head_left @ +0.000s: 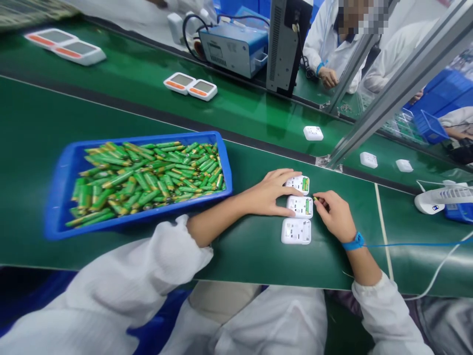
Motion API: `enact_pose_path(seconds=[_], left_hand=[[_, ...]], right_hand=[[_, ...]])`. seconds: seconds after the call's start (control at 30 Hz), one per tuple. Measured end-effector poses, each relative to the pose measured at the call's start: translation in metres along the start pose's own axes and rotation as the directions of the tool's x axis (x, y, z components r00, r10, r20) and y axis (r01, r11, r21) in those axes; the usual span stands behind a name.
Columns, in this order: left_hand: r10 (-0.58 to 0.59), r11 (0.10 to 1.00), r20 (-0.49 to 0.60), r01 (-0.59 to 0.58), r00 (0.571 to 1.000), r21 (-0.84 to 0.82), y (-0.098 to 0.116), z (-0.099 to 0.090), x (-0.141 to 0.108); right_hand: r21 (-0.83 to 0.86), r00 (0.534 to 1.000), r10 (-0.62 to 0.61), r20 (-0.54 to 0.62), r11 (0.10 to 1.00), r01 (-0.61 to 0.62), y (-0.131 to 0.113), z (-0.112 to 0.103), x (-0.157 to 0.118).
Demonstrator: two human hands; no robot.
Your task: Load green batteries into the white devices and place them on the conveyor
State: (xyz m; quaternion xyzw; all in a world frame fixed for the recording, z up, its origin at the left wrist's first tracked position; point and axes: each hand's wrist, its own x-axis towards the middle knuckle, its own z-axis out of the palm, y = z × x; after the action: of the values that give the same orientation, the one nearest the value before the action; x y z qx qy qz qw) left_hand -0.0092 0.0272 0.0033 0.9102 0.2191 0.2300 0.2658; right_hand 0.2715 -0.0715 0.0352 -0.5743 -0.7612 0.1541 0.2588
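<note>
Three white devices form a column on the green bench: the top one [304, 184] shows green batteries, the middle one [303, 207] has a green battery in its compartment, and the bottom one [296, 231] shows no battery. My left hand [271, 193] lies with fingers spread over the left edges of the top and middle devices. Just right of the middle device, my right hand [332, 212] pinches a small green battery [315, 198], mostly hidden by the fingers. A blue wristband circles my right wrist.
Left of my hands is a blue bin [229, 172] full of green batteries. Across the strip behind lie white-orange display units [190, 86] and several white devices [313, 133]. A metal post [399, 79] slants at the right, near a white scanner [430, 201]. People work beyond.
</note>
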Motion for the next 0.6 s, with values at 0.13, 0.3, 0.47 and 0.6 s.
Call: enact_pose_path(seconds=[0.13,0.3,0.47,0.6], left_hand=[[-0.003,1.000,0.010,0.003,1.000,0.010,0.001,-0.001,0.000],[0.009,1.000,0.004,-0.009,1.000,0.007,-0.001,0.000,0.000],[-0.003,0.999,-0.027,0.002,1.000,-0.034,-0.002,0.003,-0.001],[-0.026,0.998,-0.030,0.024,0.999,-0.054,0.001,0.002,0.000]], right_hand=[[0.190,0.987,0.148,-0.066,0.973,-0.133,-0.017,0.001,-0.006],[0.271,0.978,0.187,-0.090,0.950,-0.156,-0.020,0.008,-0.005],[0.055,0.996,0.045,-0.079,0.998,-0.040,-0.017,0.005,-0.006],[-0.195,0.989,-0.111,0.095,0.972,0.128,-0.022,0.002,-0.019]])
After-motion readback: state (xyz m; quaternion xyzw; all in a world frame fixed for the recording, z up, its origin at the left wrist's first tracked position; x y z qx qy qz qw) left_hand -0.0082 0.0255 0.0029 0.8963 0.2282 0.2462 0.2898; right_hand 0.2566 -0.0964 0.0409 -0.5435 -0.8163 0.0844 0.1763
